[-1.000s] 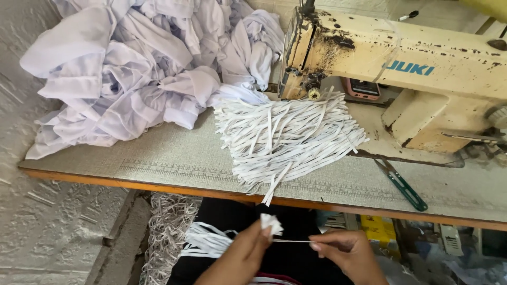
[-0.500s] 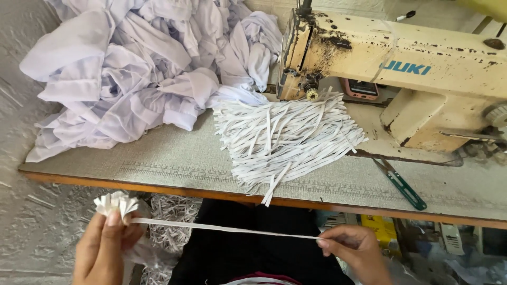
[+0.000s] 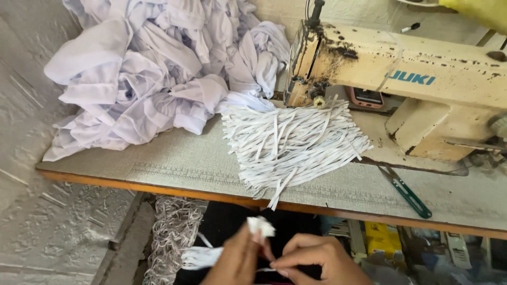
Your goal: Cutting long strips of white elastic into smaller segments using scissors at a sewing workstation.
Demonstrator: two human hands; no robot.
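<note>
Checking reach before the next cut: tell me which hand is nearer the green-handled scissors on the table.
Right. The right hand is below the table edge, down and left of the green-handled scissors. The left hand is farther left, pinching a white strip.

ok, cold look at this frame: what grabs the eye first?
The big heap of crumpled white cloth fills the far left of the grey worktable. Beside it, a fanned pile of cut white elastic strips lies before the worn cream sewing machine. Below the table edge, the left hand and right hand pinch a small white strip bundle.
</note>
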